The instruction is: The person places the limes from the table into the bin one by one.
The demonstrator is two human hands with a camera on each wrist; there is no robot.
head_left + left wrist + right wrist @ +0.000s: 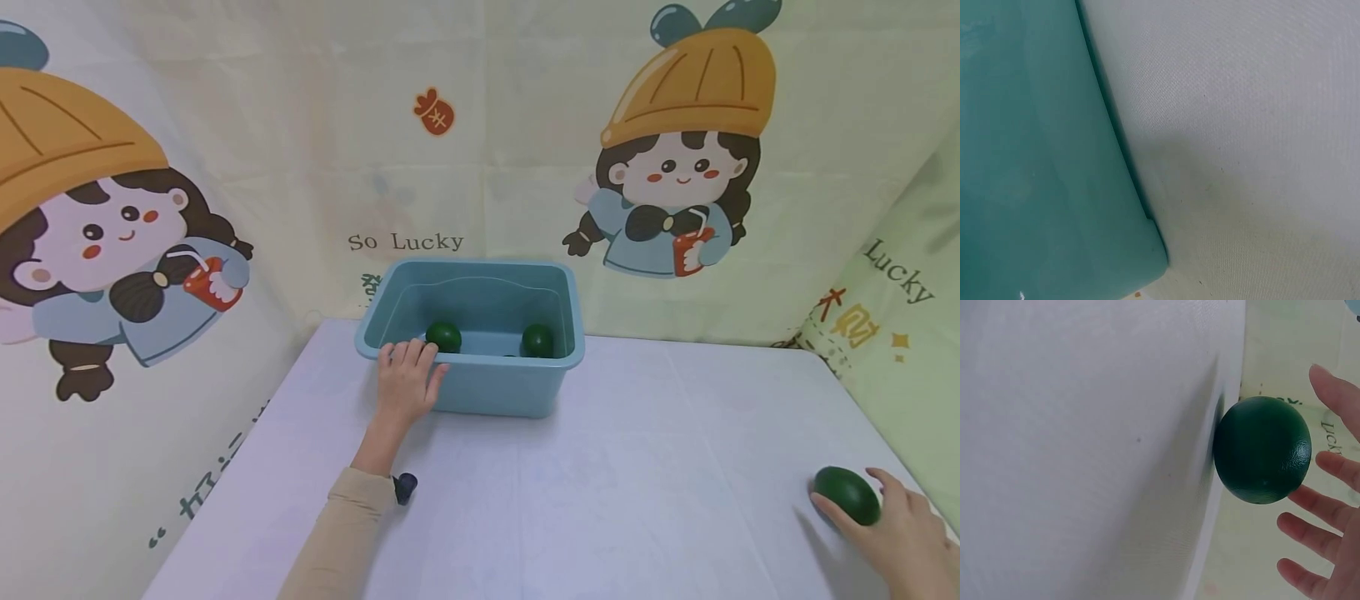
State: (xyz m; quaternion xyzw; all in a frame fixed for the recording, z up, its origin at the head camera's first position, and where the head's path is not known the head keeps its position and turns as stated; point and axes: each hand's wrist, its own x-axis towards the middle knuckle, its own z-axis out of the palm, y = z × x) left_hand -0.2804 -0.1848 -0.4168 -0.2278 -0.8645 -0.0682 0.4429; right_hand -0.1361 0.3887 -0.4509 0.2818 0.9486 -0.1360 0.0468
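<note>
A blue plastic bin (pixel 491 387) stands at the back of the table, its outer wall filling the left of the left wrist view. My left hand (pixel 406 385) holds its front rim near the left corner, fingers over the edge and thumb outside. Inside the bin lie a dark green oval fruit (pixel 444 337) and another green fruit (pixel 537 341); the front wall hides part of the floor. At the table's right side, my right hand (pixel 903 529) has its fingers spread around a smooth dark green oval fruit (pixel 1263 450), avocado-like. One fingertip seems to touch it, while the thumb looks apart in the right wrist view.
A white cloth covers the table (pixel 637 467). Behind it and along both sides hangs a cream printed curtain (pixel 517 167) with cartoon figures and lettering. A small dark device (pixel 406 488) sits at the left wrist.
</note>
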